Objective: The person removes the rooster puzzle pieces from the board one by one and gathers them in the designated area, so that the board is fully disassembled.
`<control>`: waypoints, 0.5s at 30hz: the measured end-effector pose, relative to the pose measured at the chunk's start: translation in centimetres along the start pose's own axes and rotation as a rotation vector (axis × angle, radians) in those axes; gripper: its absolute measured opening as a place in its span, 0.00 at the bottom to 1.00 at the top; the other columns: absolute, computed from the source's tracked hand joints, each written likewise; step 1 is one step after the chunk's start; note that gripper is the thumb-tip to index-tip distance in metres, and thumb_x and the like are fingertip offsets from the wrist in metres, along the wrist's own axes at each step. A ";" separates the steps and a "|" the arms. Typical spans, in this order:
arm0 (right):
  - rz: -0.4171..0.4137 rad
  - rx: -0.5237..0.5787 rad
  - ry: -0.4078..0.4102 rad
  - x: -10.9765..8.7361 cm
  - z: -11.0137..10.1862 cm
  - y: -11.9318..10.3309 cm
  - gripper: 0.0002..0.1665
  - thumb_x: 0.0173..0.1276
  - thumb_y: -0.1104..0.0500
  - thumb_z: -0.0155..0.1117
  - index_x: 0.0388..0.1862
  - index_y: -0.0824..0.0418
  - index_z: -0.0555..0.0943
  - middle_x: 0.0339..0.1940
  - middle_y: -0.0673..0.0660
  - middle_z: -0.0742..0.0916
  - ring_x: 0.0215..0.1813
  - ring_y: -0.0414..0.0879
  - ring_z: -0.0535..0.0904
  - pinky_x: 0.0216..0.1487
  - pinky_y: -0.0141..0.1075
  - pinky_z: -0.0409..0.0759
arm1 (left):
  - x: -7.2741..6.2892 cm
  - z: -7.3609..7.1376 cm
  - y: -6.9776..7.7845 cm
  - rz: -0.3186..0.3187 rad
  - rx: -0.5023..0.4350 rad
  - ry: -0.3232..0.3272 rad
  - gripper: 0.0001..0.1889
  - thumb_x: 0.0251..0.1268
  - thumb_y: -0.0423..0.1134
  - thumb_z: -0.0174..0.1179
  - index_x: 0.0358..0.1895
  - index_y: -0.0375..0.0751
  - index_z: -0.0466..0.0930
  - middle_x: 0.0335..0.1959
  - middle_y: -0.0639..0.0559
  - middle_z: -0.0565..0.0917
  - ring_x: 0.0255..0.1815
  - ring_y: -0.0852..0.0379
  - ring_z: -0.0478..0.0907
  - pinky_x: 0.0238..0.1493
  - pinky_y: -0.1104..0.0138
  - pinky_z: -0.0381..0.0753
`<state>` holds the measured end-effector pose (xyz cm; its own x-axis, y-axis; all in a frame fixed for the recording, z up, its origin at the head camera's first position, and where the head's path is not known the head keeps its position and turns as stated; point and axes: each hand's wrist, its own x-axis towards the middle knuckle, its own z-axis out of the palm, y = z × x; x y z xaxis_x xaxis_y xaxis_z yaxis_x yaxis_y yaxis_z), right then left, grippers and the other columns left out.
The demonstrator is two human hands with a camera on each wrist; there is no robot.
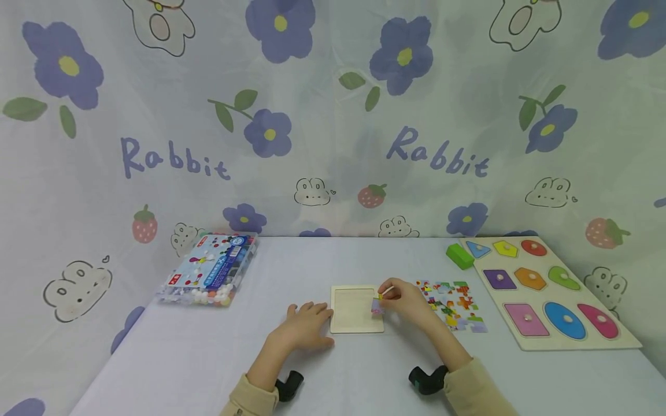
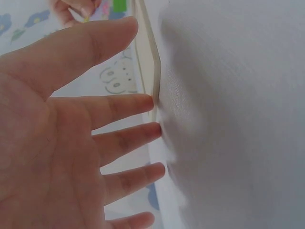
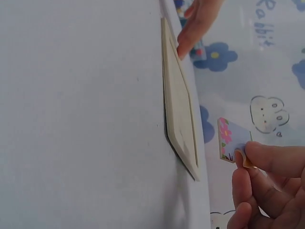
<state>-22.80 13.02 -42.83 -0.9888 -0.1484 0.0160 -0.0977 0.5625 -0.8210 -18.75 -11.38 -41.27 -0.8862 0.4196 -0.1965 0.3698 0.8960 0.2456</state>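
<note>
A square wooden puzzle tray lies on the table with a bare recess. My left hand rests beside it, fingers spread and fairly straight, fingertips right at its left edge. Over the tray's right side, my right hand pinches a jigsaw piece between thumb and fingers. That piece is lilac with pink flowers along one edge and a bit of yellow, and it is held above the tray. Just right of this hand lie several loose colourful jigsaw pieces, partly hidden by the wrist.
A board of knobbed shape pieces lies at the right, with a green block by its far left corner. At the back left sits a clear plastic box of small coloured parts. A patterned curtain hangs behind the table.
</note>
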 end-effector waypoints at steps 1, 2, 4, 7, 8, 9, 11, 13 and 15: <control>0.005 -0.003 0.002 -0.1 -0.3 0.2 0.09 0.55 0.66 0.67 0.36 0.59 0.79 0.28 0.51 0.83 0.32 0.41 0.77 0.32 0.34 0.73 | 0.0 0.0 0.0 -0.001 -0.003 -0.002 0.33 0.52 0.51 0.64 0.61 0.40 0.70 0.64 0.44 0.69 0.66 0.39 0.61 0.60 0.38 0.54; 0.013 -0.006 0.005 -0.1 -0.6 0.4 0.09 0.55 0.65 0.67 0.36 0.59 0.79 0.28 0.51 0.83 0.32 0.41 0.77 0.32 0.34 0.73 | 0.0 -0.1 0.0 -0.002 -0.007 -0.004 0.33 0.52 0.51 0.64 0.61 0.40 0.70 0.64 0.44 0.69 0.66 0.39 0.61 0.60 0.38 0.54; 0.024 -0.010 0.010 -0.2 -1.2 0.9 0.10 0.56 0.65 0.67 0.37 0.59 0.79 0.29 0.51 0.83 0.33 0.42 0.78 0.32 0.35 0.73 | 0.0 -0.1 0.1 -0.003 -0.011 -0.007 0.33 0.52 0.51 0.64 0.62 0.40 0.70 0.64 0.43 0.69 0.66 0.39 0.61 0.60 0.38 0.53; 0.033 -0.022 0.024 -0.4 -2.1 1.5 0.10 0.56 0.64 0.66 0.37 0.59 0.79 0.29 0.52 0.84 0.33 0.42 0.78 0.32 0.35 0.72 | 0.0 -0.2 0.1 -0.004 -0.022 -0.011 0.34 0.52 0.51 0.64 0.62 0.40 0.70 0.65 0.43 0.69 0.66 0.39 0.60 0.60 0.38 0.53; 0.038 -0.022 0.029 -0.5 -2.4 1.7 0.09 0.56 0.64 0.66 0.37 0.59 0.79 0.29 0.52 0.84 0.33 0.42 0.78 0.32 0.35 0.72 | 0.0 -0.2 0.1 -0.004 -0.025 -0.012 0.34 0.52 0.51 0.64 0.62 0.40 0.70 0.65 0.43 0.68 0.66 0.39 0.60 0.60 0.38 0.52; 0.042 -0.024 0.031 -0.6 -2.6 1.9 0.09 0.56 0.64 0.66 0.37 0.59 0.79 0.29 0.52 0.84 0.33 0.42 0.78 0.32 0.35 0.72 | 0.0 -0.2 0.1 -0.003 -0.026 -0.012 0.34 0.52 0.51 0.64 0.62 0.39 0.70 0.65 0.43 0.68 0.66 0.39 0.60 0.60 0.38 0.52; 0.049 -0.027 0.036 -0.8 -3.1 2.2 0.09 0.57 0.64 0.66 0.38 0.60 0.78 0.29 0.52 0.84 0.33 0.42 0.78 0.32 0.35 0.72 | 0.0 -0.2 0.1 -0.004 -0.030 -0.012 0.34 0.52 0.51 0.64 0.62 0.39 0.70 0.65 0.43 0.69 0.66 0.39 0.61 0.60 0.38 0.52; 0.062 -0.024 0.036 -1.1 -3.6 2.6 0.10 0.58 0.64 0.65 0.39 0.60 0.78 0.30 0.53 0.84 0.33 0.43 0.78 0.32 0.35 0.72 | 0.0 -0.2 0.1 -0.003 -0.029 -0.011 0.34 0.52 0.51 0.64 0.62 0.39 0.70 0.64 0.43 0.69 0.66 0.38 0.61 0.60 0.38 0.53; 0.064 -0.025 0.042 -1.4 -4.1 3.0 0.10 0.58 0.64 0.65 0.39 0.60 0.78 0.31 0.53 0.85 0.34 0.43 0.78 0.32 0.35 0.72 | -0.1 -0.2 0.1 0.000 -0.026 -0.009 0.34 0.52 0.51 0.64 0.61 0.39 0.70 0.64 0.43 0.69 0.65 0.38 0.61 0.60 0.38 0.54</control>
<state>-22.18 18.24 -42.96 -0.9969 -0.0774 -0.0118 -0.0363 0.5902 -0.8064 -18.72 -11.35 -41.05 -0.8837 0.4208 -0.2050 0.3622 0.8921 0.2701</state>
